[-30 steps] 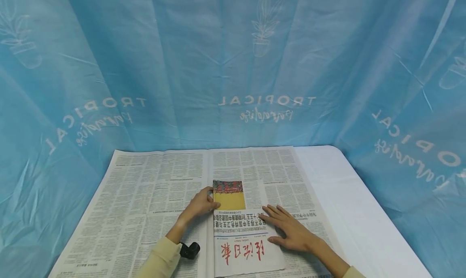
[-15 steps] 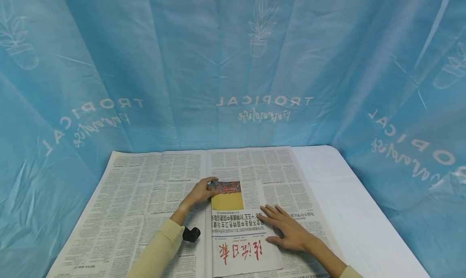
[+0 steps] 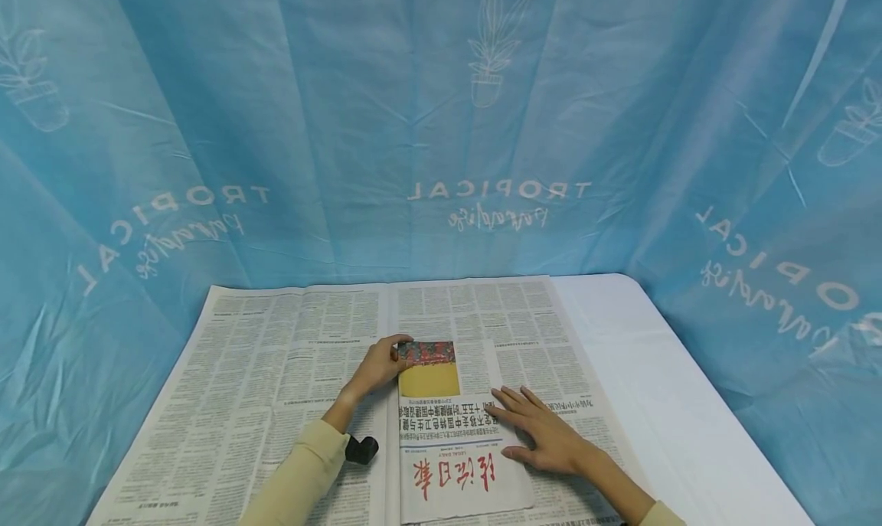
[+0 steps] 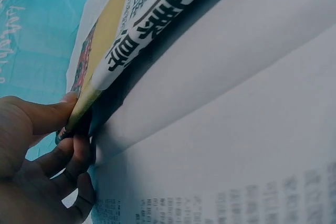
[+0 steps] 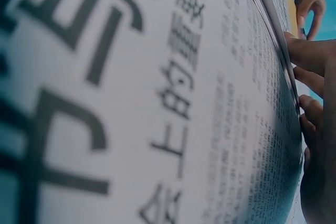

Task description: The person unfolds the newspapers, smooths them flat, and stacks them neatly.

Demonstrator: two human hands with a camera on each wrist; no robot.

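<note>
A folded newspaper (image 3: pixel 465 476) with red masthead characters and a yellow picture lies on a larger spread newspaper sheet (image 3: pixel 262 357). At its far left corner my left hand (image 3: pixel 379 364) pinches the folded edge. In the left wrist view the thumb of that left hand (image 4: pixel 31 135) lies over the fold (image 4: pixel 113 61), the fingers beneath, and the edge stands a little raised. My right hand (image 3: pixel 540 432) rests spread on the folded newspaper's right edge. Fingers of the right hand (image 5: pixel 312 98) appear along a paper edge in the right wrist view.
A white table (image 3: pixel 661 357) shows to the right of the sheet. Blue printed curtains (image 3: pixel 358 166) hang behind and at both sides. A black device (image 3: pixel 361 450) sits at my left wrist.
My left hand has slid away from me along the folded newspaper's left edge to its far corner. The right hand stays in place on the paper.
</note>
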